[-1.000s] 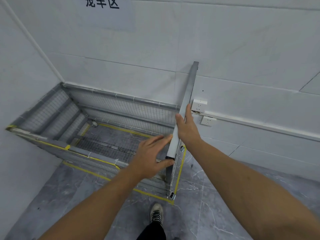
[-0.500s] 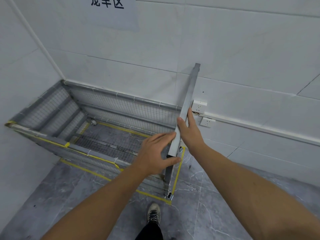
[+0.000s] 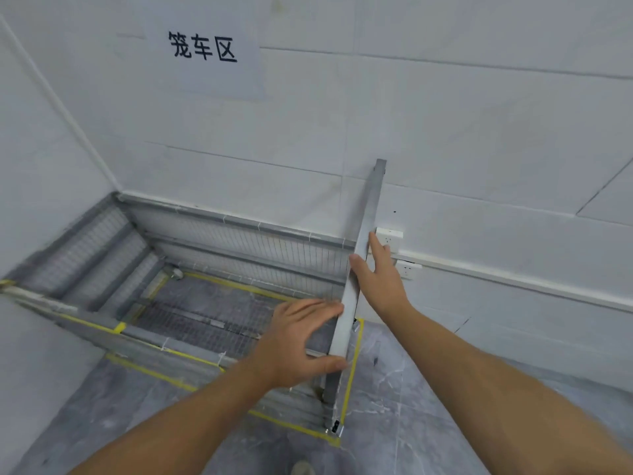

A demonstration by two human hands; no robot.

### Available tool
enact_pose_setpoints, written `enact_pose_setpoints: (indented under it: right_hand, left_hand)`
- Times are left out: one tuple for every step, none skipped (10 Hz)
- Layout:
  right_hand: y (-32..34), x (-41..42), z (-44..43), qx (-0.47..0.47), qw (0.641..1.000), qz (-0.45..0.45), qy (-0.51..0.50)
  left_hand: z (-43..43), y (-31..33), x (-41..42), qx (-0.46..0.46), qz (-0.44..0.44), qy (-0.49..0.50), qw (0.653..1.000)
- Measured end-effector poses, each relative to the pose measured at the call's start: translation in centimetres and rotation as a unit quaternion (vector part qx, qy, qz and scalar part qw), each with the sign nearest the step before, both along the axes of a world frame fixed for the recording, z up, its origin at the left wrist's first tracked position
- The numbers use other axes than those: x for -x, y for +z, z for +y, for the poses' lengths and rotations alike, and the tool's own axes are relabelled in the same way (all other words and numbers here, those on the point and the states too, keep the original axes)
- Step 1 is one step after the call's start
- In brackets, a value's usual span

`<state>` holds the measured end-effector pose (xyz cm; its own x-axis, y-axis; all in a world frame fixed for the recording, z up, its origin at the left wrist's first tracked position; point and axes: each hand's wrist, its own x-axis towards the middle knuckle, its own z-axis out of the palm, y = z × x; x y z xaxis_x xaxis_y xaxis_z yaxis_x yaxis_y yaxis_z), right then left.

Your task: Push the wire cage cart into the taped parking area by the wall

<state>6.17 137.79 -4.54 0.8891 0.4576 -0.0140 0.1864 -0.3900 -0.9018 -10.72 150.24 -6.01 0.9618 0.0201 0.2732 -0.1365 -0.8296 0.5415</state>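
The grey wire cage cart stands in the corner against the back and left walls, seen from above. Yellow tape on the floor marks a rectangle around its base; the cart's near right corner sits just inside the tape. My left hand rests on the near end of the cart's right top rail, thumb under the rail's end, fingers spread on its inner side. My right hand lies flat against the rail's outer side, fingers pointing up along it.
A paper sign with black characters hangs on the back wall. Two white wall sockets and a white cable duct run along the wall right of the cart. Grey marble floor lies to the right and in front.
The view has tilted upward, showing more of the wall sign. My hands keep their places on the rail, and the cart looks unmoved within the tape.
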Motion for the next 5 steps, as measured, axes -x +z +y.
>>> enact_pose_setpoints:
  right_hand:
    - [0.1,-1.7,0.1,0.028,0.998,-0.047,0.019]
    - [-0.5,-3.1,0.3,0.055,0.992,-0.109,0.032]
    - [-0.7,-5.0,0.5,0.059,0.985,-0.155,0.048]
    - [0.0,-6.8,0.7,0.052,0.974,-0.204,0.084]
    - [0.2,-8.5,0.6,0.062,0.953,-0.239,0.175]
  left_hand:
    - [0.4,0.7,-0.7,0.004,0.011,-0.012,1.0]
    - [0.1,1.8,-1.5,0.05,-0.003,0.023,0.998]
    - [-0.1,2.9,-2.8,0.053,-0.016,0.067,0.996]
    - [-0.6,4.0,-4.3,0.058,-0.043,0.116,0.991]
    - [-1.7,4.8,-6.0,0.041,-0.061,0.186,0.98]
